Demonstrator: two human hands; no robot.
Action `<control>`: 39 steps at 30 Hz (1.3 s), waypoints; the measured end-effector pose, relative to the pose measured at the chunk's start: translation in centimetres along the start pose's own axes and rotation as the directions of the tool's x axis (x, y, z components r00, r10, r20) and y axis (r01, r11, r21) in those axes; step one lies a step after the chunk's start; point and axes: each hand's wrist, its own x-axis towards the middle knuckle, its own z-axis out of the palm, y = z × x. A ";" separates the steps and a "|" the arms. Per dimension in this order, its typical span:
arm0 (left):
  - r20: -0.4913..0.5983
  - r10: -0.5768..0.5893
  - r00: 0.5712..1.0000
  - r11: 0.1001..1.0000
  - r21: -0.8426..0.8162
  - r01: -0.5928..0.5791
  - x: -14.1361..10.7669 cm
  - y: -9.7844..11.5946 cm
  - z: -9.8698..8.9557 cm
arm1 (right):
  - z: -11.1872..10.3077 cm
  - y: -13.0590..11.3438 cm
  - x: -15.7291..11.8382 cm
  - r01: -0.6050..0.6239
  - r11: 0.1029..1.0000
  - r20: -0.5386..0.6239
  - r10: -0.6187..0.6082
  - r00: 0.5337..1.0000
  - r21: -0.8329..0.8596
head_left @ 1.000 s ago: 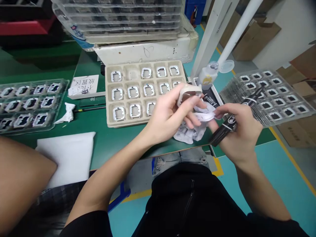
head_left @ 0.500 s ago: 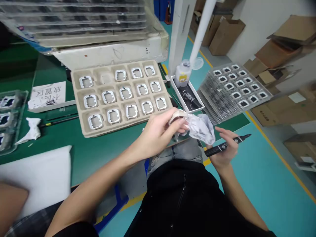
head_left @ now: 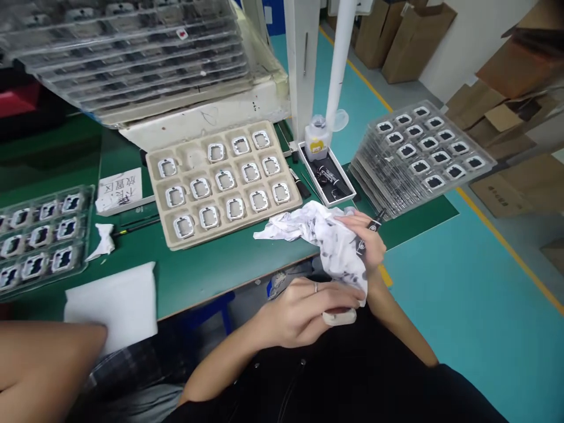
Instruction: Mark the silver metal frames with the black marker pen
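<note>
My left hand [head_left: 308,311] is closed on a small pale rounded frame [head_left: 339,318], held low near my body, its fingers also against the lower end of a white cloth [head_left: 324,232]. Dark smudges mark the cloth, which trails left onto the table edge. My right hand [head_left: 368,238] has its fingers on the cloth's upper right part and also grips a black marker [head_left: 361,245], mostly hidden by the fingers, tip pointing up and right. In front lies a beige tray [head_left: 194,234] with silver square frames in its pockets; one back-row pocket holds none.
A white box [head_left: 350,197] with a bottle [head_left: 316,138] and black markers stands behind the cloth. Stacked clear trays [head_left: 379,176] sit at right, more [head_left: 176,70] at the back left. Another person's arm [head_left: 48,358] and a white sheet [head_left: 114,299] are at left.
My left hand has come down and closer to my body with the pale frame. My right hand has moved left and up onto the cloth, which now hangs spread out. The view has shifted.
</note>
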 end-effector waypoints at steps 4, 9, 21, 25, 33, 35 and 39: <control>-0.217 -0.170 0.961 0.982 -0.115 0.147 0.3 0.5 0.1 | -0.1 -0.4 1.2 -0.165 0.974 -0.177 0.191 0.965 0.153; -0.537 -0.462 0.706 0.880 -0.380 0.286 3.2 -0.9 0.0 | -0.7 -2.4 3.9 -0.343 0.919 -0.074 0.363 0.929 0.196; -0.499 -0.250 0.830 0.967 -0.168 0.190 4.8 -3.3 -1.5 | -0.9 1.3 4.5 -0.130 0.976 -0.037 0.139 0.990 0.172; -0.462 -0.243 0.853 0.970 -0.099 0.222 4.4 -3.3 -1.2 | -0.5 1.3 4.7 -0.245 0.947 -0.079 0.266 0.961 0.206; -0.539 -0.322 0.779 0.946 -0.199 0.254 6.7 -4.7 -1.1 | -0.9 1.9 4.9 -0.193 0.975 0.053 0.188 0.981 0.108; -0.544 -0.382 0.748 0.924 -0.215 0.316 7.1 -5.0 -1.5 | -1.4 1.9 4.9 -0.204 0.969 0.099 0.192 0.976 0.141; -0.555 -0.440 0.706 0.898 -0.245 0.366 7.2 -5.4 -2.0 | -2.0 1.6 5.0 -0.211 0.959 0.127 0.189 0.974 0.189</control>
